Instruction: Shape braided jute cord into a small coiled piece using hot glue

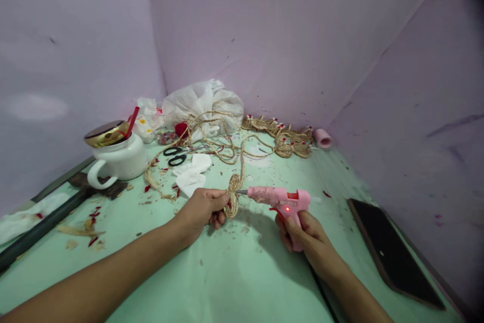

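Note:
Between the thumb and fingers of my left hand (204,208) is a small looped piece of braided straw cord (234,202), held upright above the table. My right hand (306,232) is wrapped round the handle of a pink glue gun (278,197), whose red light glows. Its metal nozzle points left and meets the middle of the looped piece; whether glue is coming out is too small to tell. From the top of the piece, a long straw cord (242,156) runs back to a loose tangle on the table.
A white mug (119,156) with a gold lid and a hammer (49,222) lie left. Black-handled scissors (177,156), white scraps (192,172) and a plastic bag (206,106) are behind. Finished-looking straw pieces (291,141) and a pink roll (322,138) line the wall; a phone (393,252) lies right.

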`<state>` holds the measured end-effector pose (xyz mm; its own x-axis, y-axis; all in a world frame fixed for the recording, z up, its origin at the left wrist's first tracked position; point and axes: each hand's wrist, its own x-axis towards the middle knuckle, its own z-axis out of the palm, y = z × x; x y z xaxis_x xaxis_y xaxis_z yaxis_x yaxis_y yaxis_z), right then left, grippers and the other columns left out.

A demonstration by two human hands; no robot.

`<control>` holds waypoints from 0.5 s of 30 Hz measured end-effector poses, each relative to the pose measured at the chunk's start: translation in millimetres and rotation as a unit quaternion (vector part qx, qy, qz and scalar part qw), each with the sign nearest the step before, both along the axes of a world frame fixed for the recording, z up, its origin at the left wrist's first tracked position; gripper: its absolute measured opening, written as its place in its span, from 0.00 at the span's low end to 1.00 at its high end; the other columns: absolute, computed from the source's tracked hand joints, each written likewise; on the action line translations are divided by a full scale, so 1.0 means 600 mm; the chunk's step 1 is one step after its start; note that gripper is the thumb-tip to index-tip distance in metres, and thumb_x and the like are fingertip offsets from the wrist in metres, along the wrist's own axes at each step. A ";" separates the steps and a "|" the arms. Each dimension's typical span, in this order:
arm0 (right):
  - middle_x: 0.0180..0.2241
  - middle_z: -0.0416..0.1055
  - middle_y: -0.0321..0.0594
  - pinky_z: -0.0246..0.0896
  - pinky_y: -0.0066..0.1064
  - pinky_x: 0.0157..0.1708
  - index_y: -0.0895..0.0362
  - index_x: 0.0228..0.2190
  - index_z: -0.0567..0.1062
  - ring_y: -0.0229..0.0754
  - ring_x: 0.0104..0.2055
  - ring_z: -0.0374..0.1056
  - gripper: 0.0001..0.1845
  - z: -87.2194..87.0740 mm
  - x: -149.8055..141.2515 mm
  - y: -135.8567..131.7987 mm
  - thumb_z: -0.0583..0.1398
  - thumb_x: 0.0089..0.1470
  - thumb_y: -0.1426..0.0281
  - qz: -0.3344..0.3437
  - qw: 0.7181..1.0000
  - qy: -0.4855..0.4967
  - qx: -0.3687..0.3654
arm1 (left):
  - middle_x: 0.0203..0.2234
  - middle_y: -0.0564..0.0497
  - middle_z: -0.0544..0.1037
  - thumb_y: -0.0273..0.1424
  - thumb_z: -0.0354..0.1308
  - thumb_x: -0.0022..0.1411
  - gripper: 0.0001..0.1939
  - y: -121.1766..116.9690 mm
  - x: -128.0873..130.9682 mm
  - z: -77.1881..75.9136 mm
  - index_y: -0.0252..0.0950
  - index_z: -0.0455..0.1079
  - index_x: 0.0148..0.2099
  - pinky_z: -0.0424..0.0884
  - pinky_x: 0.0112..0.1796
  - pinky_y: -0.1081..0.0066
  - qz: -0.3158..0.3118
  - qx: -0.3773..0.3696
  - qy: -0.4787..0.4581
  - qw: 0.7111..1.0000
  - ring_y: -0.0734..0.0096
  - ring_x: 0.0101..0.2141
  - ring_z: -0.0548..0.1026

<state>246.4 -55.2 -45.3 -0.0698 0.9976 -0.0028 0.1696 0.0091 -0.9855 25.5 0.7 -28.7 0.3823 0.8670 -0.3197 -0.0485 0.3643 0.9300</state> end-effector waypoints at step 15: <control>0.16 0.57 0.31 0.39 0.28 0.19 0.54 0.20 0.56 0.33 0.19 0.50 0.23 -0.003 0.006 0.005 0.53 0.53 0.50 0.006 1.000 0.010 0.005 | 0.15 0.53 0.67 0.39 0.59 0.50 0.15 0.002 -0.001 -0.004 0.30 0.68 0.25 0.56 0.15 0.81 -0.006 0.003 0.012 1.000 0.82 0.15 0.61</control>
